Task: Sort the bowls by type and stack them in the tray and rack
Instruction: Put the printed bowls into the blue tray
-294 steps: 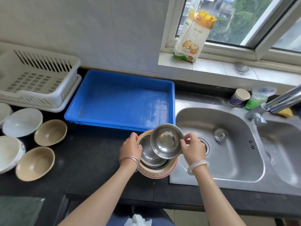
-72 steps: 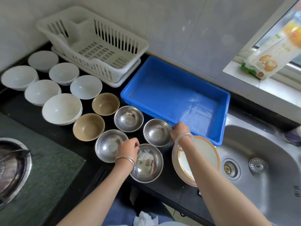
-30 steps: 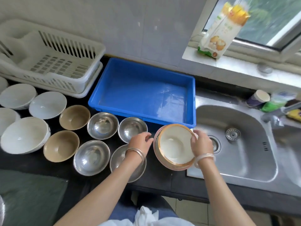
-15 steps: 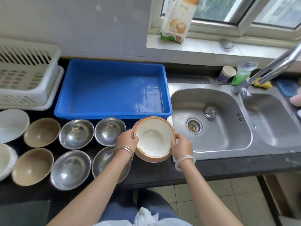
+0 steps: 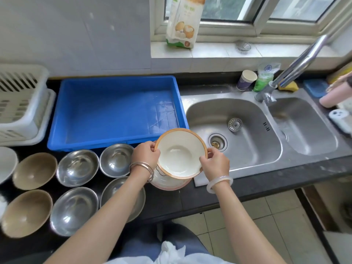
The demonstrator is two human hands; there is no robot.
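Note:
A cream bowl with an orange rim (image 5: 180, 152) is tilted up off another orange-rimmed bowl (image 5: 167, 182) that stays on the black counter. My left hand (image 5: 145, 153) pinches its left rim and my right hand (image 5: 215, 161) pinches its right rim. An empty blue tray (image 5: 62, 119) lies just behind. Several steel bowls (image 5: 78, 167) and two brown bowls (image 5: 34, 173) stand in rows to the left. The white rack (image 5: 21, 103) sits at the far left.
A double steel sink (image 5: 234, 132) with a tap (image 5: 297, 63) is to the right. A paper cup (image 5: 245, 80), a green bag and sponges stand behind it. A flour bag (image 5: 182, 21) leans on the window sill. White bowls show at the left edge (image 5: 5, 162).
The steel bowls came out of the orange-rimmed stack and now stand on the counter. Both hands took the top orange-rimmed bowl and have lifted and tilted it off the one beneath.

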